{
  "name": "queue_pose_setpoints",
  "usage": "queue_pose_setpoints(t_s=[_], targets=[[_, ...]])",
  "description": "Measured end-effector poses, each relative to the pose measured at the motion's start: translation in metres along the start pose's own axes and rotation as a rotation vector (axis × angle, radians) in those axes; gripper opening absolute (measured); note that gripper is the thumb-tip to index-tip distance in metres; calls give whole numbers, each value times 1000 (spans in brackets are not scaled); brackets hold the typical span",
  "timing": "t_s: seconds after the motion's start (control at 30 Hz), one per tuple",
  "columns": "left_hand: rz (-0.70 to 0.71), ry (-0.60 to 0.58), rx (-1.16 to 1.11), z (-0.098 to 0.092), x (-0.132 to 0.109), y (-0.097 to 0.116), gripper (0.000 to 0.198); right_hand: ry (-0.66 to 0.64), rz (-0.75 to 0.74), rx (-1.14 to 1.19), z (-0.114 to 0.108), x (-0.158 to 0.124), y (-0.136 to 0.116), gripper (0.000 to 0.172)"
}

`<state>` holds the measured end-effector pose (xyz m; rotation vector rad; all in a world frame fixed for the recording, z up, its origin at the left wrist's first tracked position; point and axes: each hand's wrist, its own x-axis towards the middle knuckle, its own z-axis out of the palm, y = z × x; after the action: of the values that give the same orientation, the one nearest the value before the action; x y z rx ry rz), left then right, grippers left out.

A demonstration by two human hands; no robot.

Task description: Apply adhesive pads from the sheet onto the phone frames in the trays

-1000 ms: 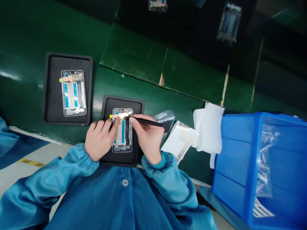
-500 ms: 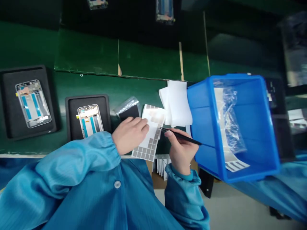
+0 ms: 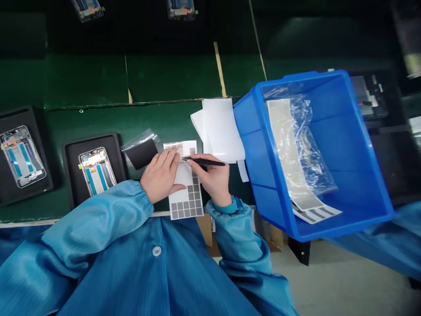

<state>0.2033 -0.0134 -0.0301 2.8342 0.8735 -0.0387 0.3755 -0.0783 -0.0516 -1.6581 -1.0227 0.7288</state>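
A white sheet of grey square stickers [image 3: 186, 206] lies at the bench's front edge, its lower end jutting past it. Flat across the sheet's left side, my left hand [image 3: 161, 175] is open with its fingers stretched out. Black tweezers [image 3: 207, 162] are pinched in my right hand [image 3: 215, 180], over the right part of the sheet. Their tips are close to my left fingertips; whether they grip a sticker is too small to tell. A clear bag with a black piece [image 3: 142, 153] lies just left of the sheet.
Two black trays [image 3: 67, 164] on the left hold opened phones [image 3: 96, 171]. White backing paper [image 3: 220, 131] lies against a tilted blue bin [image 3: 272, 175] containing plastic film [image 3: 312, 145] and used strips. Further phones [image 3: 181, 8] sit at the back. Another person's blue sleeve [image 3: 378, 241] shows at right.
The view has swung right, so things appear further left. The tweezers have moved across the sheet towards my left fingertips, and the sheet now lies straighter. My left thumb is spread wider.
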Motion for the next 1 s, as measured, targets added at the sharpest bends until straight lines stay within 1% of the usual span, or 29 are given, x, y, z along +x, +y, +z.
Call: queue_pose_setpoints(t_s=[0.07, 0.2, 0.33, 0.6, 0.83, 1.0], targets=[[-12, -17, 8, 0, 2, -1, 96, -9, 9, -10, 3, 6, 6, 16], [-18, -45, 21, -2, 3, 0, 95, 21, 8, 2, 3, 8, 13, 16], [-17, -50, 32, -2, 3, 0, 94, 18, -5, 0, 2, 6, 11, 15], [-1, -48, 35, -2, 3, -1, 98, 18, -7, -11, 1, 6, 12, 13], [0, -54, 33, -2, 3, -1, 97, 35, -22, -25, 0, 5, 12, 15], [-1, -47, 35, -1, 4, -2, 98, 24, -15, -36, 3, 7, 12, 12]])
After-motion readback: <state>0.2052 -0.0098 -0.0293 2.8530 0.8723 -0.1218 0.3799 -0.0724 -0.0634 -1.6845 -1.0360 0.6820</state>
